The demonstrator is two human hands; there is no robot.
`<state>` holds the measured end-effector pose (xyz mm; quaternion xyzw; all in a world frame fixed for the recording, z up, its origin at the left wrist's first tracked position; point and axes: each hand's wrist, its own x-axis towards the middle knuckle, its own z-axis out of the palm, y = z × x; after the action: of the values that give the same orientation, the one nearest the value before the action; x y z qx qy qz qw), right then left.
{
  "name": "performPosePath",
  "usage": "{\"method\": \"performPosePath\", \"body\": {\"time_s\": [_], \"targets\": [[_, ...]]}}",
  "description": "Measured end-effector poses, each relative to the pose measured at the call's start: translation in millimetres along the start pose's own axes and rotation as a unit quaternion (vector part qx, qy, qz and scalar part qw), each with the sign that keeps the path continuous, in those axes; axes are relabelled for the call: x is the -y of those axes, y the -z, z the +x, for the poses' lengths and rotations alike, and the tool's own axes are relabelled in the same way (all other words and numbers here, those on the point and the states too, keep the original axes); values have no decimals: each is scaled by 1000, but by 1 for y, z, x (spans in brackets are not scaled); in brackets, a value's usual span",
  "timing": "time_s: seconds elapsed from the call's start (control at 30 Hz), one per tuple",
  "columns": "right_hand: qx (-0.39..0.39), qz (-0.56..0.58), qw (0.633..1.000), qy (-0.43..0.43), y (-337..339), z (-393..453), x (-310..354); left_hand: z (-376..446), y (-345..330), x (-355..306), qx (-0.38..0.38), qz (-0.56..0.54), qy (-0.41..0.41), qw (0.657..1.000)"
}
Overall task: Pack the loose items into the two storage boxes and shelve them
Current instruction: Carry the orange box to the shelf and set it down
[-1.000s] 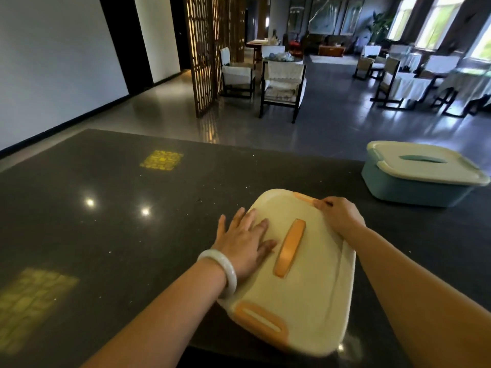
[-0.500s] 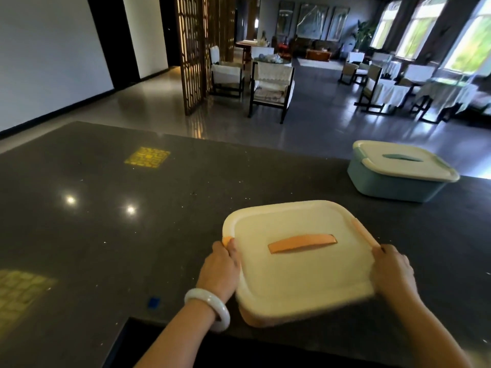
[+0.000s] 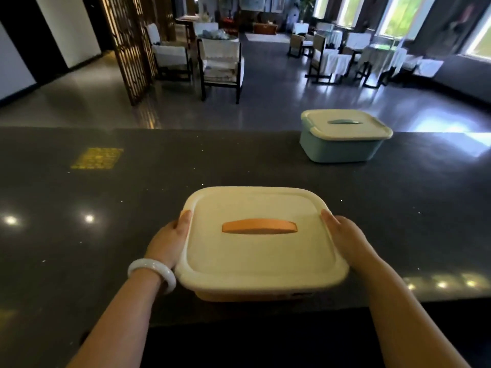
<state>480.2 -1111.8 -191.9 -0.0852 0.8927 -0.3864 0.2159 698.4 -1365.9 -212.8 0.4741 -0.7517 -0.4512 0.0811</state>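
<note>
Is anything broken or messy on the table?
Nothing stands out. The orange box has its lid flat, held at its sides by the left hand and right hand. The blue box sits closed on the dark counter. Nothing is spilled.

Left hand (image 3: 170,241) and right hand (image 3: 345,235) outstretched, thumbs up, gripping

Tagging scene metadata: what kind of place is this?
Probably a restaurant or hotel lounge: cloth-covered tables with chairs, a wooden lattice screen, and a long dark stone counter where both hands hold the orange storage box.
</note>
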Motion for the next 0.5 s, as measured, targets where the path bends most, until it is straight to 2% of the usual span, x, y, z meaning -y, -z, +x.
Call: {"method": "performPosePath", "body": {"time_s": [0.2,0.37,0.5], "targets": [[6,54,998,-11,3,-1,-13,-15,0,0,20,-87,37,995],[-4,127,991,-49,16,-24,-49,-37,-13,-2,17,-77,28,996],[-27,154,986,-61,52,-39,-83,-62,-44,-20,23,-73,20,997]]}}
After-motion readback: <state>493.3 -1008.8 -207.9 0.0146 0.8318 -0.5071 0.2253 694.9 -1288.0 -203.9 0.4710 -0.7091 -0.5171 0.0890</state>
